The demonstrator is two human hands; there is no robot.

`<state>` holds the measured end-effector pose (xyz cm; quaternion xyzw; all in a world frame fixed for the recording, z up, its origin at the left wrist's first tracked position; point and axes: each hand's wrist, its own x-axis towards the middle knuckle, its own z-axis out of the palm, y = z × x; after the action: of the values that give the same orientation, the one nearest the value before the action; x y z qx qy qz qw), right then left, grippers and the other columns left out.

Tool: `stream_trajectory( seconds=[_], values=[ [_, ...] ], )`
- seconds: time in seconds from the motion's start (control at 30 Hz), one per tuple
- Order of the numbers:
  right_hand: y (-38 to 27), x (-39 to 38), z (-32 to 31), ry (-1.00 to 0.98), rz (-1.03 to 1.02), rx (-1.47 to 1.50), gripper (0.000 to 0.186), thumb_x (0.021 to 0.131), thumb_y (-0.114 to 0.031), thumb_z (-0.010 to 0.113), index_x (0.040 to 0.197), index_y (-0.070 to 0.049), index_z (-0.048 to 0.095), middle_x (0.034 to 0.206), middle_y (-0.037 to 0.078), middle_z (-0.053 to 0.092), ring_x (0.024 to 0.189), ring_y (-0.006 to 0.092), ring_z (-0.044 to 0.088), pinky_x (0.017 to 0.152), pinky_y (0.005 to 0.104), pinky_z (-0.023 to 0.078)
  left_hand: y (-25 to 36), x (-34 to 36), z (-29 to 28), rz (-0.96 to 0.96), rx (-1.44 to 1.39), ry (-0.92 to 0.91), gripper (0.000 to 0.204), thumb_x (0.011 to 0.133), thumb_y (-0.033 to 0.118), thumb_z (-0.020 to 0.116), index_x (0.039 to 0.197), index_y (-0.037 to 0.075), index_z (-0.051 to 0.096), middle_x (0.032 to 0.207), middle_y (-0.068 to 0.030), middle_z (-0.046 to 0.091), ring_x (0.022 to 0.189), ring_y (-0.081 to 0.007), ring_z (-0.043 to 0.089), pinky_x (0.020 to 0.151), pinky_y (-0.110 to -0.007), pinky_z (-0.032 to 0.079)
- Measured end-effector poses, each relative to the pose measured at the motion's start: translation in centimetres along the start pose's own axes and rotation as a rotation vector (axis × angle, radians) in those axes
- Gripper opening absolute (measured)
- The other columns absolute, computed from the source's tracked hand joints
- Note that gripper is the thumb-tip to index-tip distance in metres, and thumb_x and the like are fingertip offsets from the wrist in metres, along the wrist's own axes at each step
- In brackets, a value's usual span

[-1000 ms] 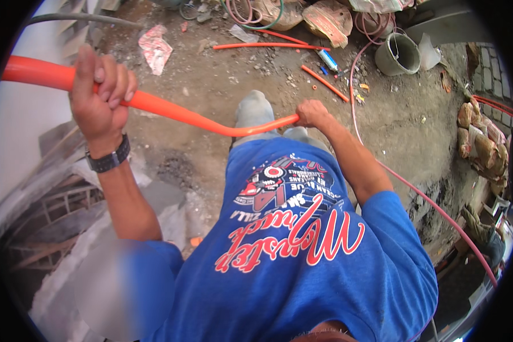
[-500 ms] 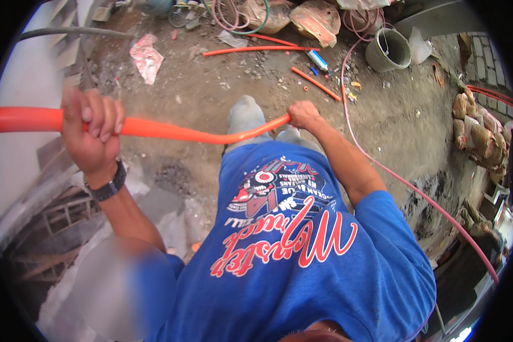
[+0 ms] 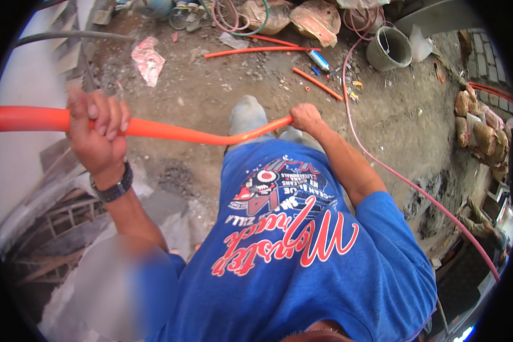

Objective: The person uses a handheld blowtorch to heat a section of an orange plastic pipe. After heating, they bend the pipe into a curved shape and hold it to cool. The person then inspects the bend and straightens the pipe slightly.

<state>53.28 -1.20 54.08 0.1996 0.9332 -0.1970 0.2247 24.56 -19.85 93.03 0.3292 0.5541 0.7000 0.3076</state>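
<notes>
A long orange plastic pipe (image 3: 176, 131) runs across in front of my body, bent near its right end. My left hand (image 3: 100, 122) is wrapped round it toward the left, where the pipe carries on past the hand to the edge of the view. At the right end of the pipe, just above my knees, my right hand (image 3: 306, 116) is closed on it. Whatever of that end lies inside the right fist is hidden. A dark watch band (image 3: 115, 185) circles my left wrist.
Several orange pipe pieces (image 3: 318, 84) and a blue tube (image 3: 318, 60) lie on the dirt floor ahead. A grey bucket (image 3: 389, 50) stands at the far right. A pink hose (image 3: 407, 181) curves down the right side. Stuffed sacks (image 3: 481, 131) are piled at right.
My left hand has shifted slightly to the right along the pipe. The right hand keeps its grip with barely any movement.
</notes>
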Motion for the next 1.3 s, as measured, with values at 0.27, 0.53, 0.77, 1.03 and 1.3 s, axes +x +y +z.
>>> stream_trajectory(
  seconds=[0.27, 0.53, 0.77, 1.03, 1.3],
  values=[
    [-0.5, -0.3, 0.0, 0.022, 0.037, 0.028, 0.037, 0.082, -0.046, 0.076, 0.088, -0.01, 0.078, 0.092, 0.015, 0.075, 0.088, 0.0347, 0.074, 0.076, 0.0452, 0.059, -0.2, -0.2, 0.3, 0.005, 0.024, 0.065, 0.037, 0.111, 0.035, 0.044, 0.082, 0.014, 0.04, 0.058, 0.0044, 0.03, 0.045, -0.0066, 0.027, 0.05, -0.026, 0.035],
    [-1.3, 2.0, 0.2, 0.051, 0.046, 0.008, 0.038, 0.082, -0.047, 0.077, 0.087, -0.009, 0.077, 0.09, 0.015, 0.075, 0.087, 0.0333, 0.074, 0.074, 0.0452, 0.059, 0.2, 1.1, -1.2, 0.05, 0.026, 0.018, 0.039, 0.111, 0.036, 0.043, 0.079, 0.014, 0.041, 0.056, 0.0052, 0.03, 0.044, -0.007, 0.026, 0.05, -0.026, 0.035],
    [-3.3, 3.7, -0.7, -0.024, 0.048, 0.061, 0.04, 0.079, -0.046, 0.079, 0.095, -0.01, 0.078, 0.097, 0.013, 0.075, 0.092, 0.0306, 0.074, 0.078, 0.0431, 0.059, -1.3, 0.9, -5.4, 0.082, -0.008, -0.1, 0.039, 0.11, 0.038, 0.046, 0.08, 0.014, 0.042, 0.056, 0.005, 0.031, 0.044, -0.007, 0.028, 0.051, -0.027, 0.036],
    [-4.0, 4.0, 0.2, -0.061, 0.069, 0.015, 0.039, 0.08, -0.045, 0.079, 0.097, -0.01, 0.078, 0.098, 0.013, 0.075, 0.092, 0.0302, 0.074, 0.076, 0.0435, 0.06, -3.1, -1.4, -6.1, 0.07, 0.017, -0.045, 0.037, 0.11, 0.036, 0.046, 0.081, 0.014, 0.042, 0.056, 0.0043, 0.032, 0.045, -0.0078, 0.03, 0.052, -0.027, 0.035],
    [-3.9, 3.1, 1.5, -0.031, 0.119, 0.053, 0.034, 0.084, -0.043, 0.075, 0.093, -0.01, 0.078, 0.095, 0.015, 0.075, 0.09, 0.0318, 0.074, 0.076, 0.0448, 0.059, -3.1, -0.8, -5.3, 0.03, 0.058, 0.029, 0.033, 0.11, 0.031, 0.044, 0.082, 0.014, 0.041, 0.057, 0.0036, 0.032, 0.046, -0.0079, 0.029, 0.051, -0.028, 0.034]
  ],
)
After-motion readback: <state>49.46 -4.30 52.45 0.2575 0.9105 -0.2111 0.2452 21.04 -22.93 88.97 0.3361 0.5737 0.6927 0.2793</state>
